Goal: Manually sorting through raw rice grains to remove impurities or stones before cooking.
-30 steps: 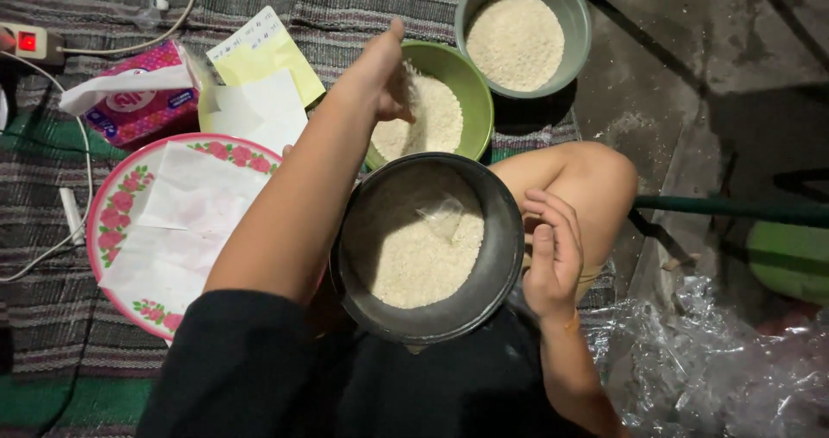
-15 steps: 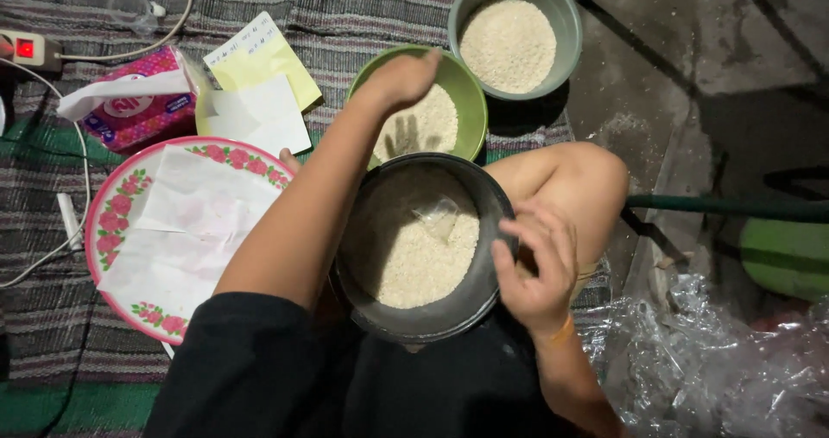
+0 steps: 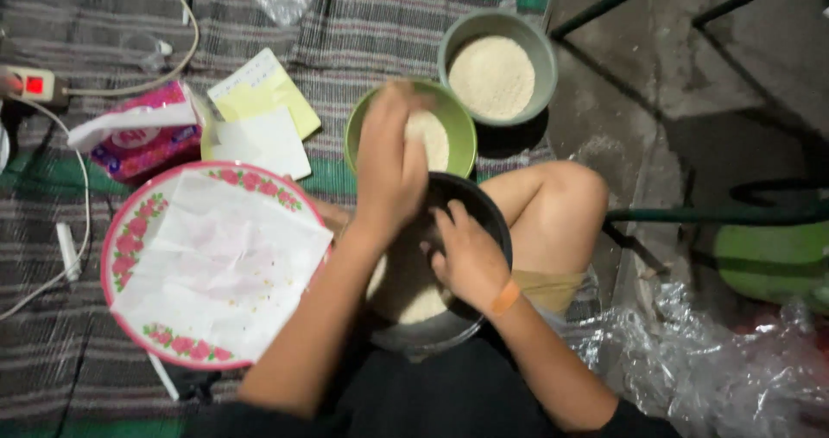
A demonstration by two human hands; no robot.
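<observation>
Since a moment ago the left hand (image 3: pixel 390 166) has drawn back from the green bowl (image 3: pixel 363 120) to the dark pot's (image 3: pixel 494 222) far rim, fingers curled, contents hidden. The right hand (image 3: pixel 468 257) has moved inside the pot, spread flat on the rice (image 3: pixel 406 293). The flowered tray (image 3: pixel 129 231) crowds the left; the knee hems the right.

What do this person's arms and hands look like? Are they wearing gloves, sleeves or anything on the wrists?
Both hands are bare, with no gloves. The forearms are uncovered too; dark, black-looking short sleeves show only near the bottom edge of the picture. The right hand has an orange strip, like a plaster or band, across the wrist. The left hand shows no ring, watch or band that can be made out.
</observation>
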